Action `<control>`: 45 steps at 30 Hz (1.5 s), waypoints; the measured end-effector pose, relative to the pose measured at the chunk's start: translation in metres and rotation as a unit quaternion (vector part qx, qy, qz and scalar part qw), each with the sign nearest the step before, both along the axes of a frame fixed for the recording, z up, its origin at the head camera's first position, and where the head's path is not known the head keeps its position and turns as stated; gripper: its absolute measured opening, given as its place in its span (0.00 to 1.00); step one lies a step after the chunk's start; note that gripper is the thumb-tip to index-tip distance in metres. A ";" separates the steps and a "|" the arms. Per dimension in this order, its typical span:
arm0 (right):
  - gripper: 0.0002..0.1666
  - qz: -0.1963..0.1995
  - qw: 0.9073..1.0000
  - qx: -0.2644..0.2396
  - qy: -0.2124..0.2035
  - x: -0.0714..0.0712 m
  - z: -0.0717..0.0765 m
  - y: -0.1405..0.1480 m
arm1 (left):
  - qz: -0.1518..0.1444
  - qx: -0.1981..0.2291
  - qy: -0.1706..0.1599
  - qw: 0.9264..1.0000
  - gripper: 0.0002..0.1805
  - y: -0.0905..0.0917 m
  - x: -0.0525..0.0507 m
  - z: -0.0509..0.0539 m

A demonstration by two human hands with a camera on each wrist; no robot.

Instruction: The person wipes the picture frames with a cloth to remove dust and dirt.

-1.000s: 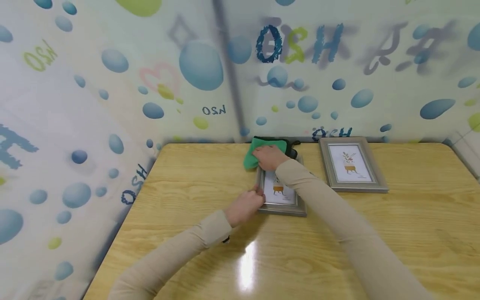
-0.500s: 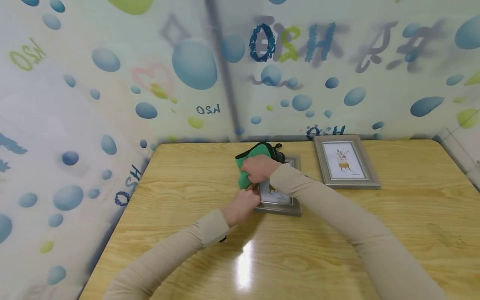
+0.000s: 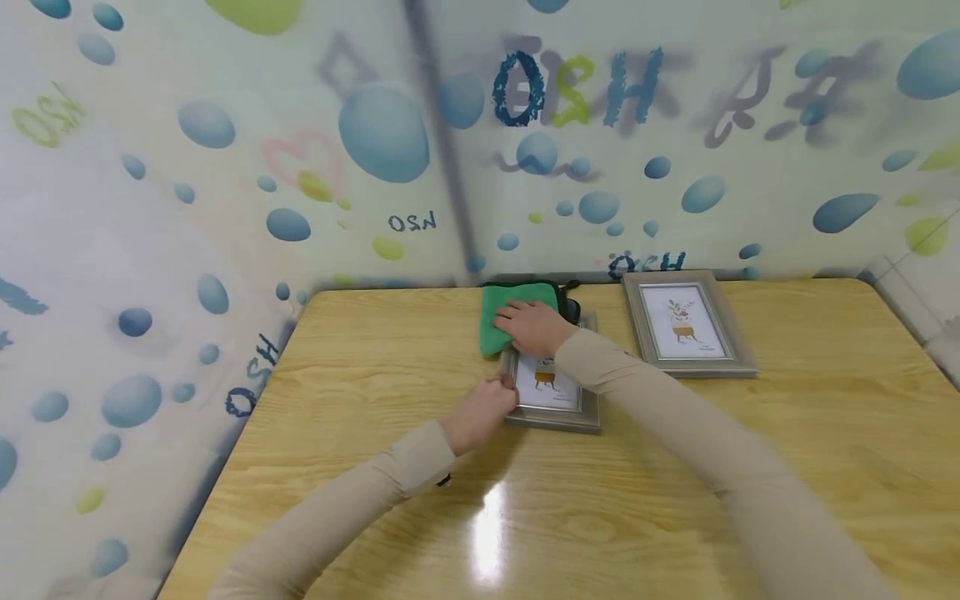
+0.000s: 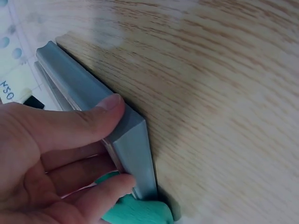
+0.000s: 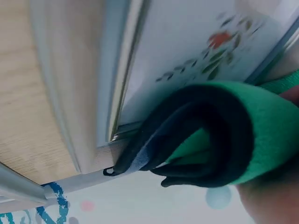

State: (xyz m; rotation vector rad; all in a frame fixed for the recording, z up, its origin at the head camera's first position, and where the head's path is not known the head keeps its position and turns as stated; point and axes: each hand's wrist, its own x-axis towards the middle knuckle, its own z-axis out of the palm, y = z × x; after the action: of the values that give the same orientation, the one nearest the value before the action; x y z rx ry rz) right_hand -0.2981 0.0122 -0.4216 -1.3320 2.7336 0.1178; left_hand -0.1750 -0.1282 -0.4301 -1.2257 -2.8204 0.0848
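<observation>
A silver-grey picture frame point(image 3: 557, 417) with a potted-plant print lies face up on the table, partly covered by the right arm. My left hand point(image 3: 480, 412) holds its near left side; in the left wrist view the thumb lies along the frame's edge point(image 4: 135, 151) and a finger bends against its side. Over the frame's far left corner, my right hand point(image 3: 534, 327) grips a green cloth point(image 3: 495, 325) with black trim. The right wrist view has the cloth point(image 5: 273, 130) folded over on the picture, and the right fingers are mostly hidden there.
A second, similar picture frame point(image 3: 731, 333) lies to the right near the table's back edge. Behind the wooden table point(image 3: 360, 358) hangs a patterned backdrop point(image 3: 322, 250) of blue and green drops. Glare shows on the near tabletop.
My right hand swept the cloth down the frame's left side toward the left hand, then back up to the far left corner. The left hand keeps its hold; the head view shifted slightly.
</observation>
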 end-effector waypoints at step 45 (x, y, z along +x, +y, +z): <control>0.21 -0.142 0.929 -0.340 0.015 0.077 0.079 0.224 | 0.098 0.131 -0.080 0.983 0.15 -0.083 -0.019 -0.004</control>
State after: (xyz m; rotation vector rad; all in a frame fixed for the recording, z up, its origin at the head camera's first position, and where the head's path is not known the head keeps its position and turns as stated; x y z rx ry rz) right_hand -0.2210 0.2362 -0.3425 -0.9977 3.0809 -0.9124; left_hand -0.1944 -0.2111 -0.4340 -0.9366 -2.9570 -0.3800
